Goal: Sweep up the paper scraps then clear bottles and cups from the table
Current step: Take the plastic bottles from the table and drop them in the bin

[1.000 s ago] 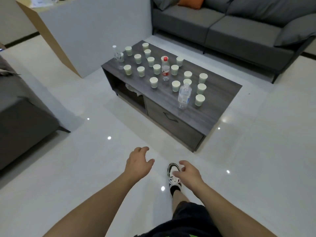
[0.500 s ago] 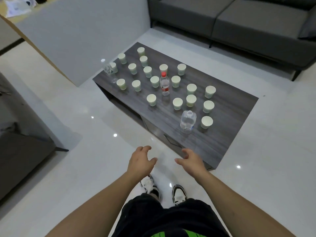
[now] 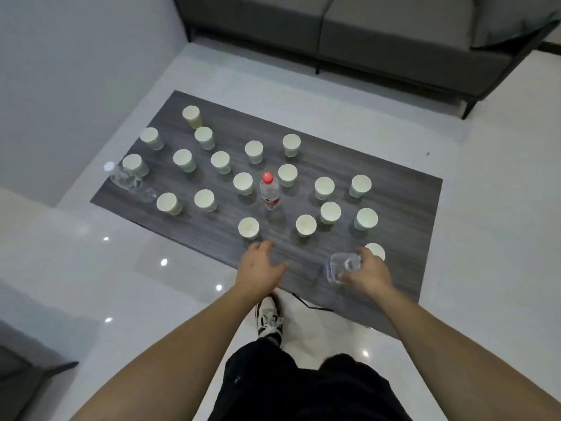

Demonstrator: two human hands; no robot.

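A dark wood-grain coffee table point(image 3: 394, 196) carries several pale paper cups, such as one point(image 3: 249, 227) just beyond my left hand. A red-capped bottle point(image 3: 269, 191) stands mid-table, and a clear bottle point(image 3: 124, 177) is at the far left corner. A second clear capless bottle point(image 3: 341, 265) stands near the front edge. My right hand point(image 3: 368, 273) wraps it, thumb on the near side and fingers on the far side, beside a cup point(image 3: 376, 250). My left hand point(image 3: 258, 268) hovers open over the front edge, holding nothing. No paper scraps show.
A grey sofa point(image 3: 364, 31) runs along the far side, with a strip of white floor between it and the table. A pale partition wall point(image 3: 76, 71) rises at left. Dark furniture point(image 3: 18, 375) sits at bottom left. My shoe point(image 3: 268, 320) is against the table's front.
I have stepped up to the table and now look down on it. Both hands reached forward over the front edge, and my right hand has closed around the capless clear bottle.
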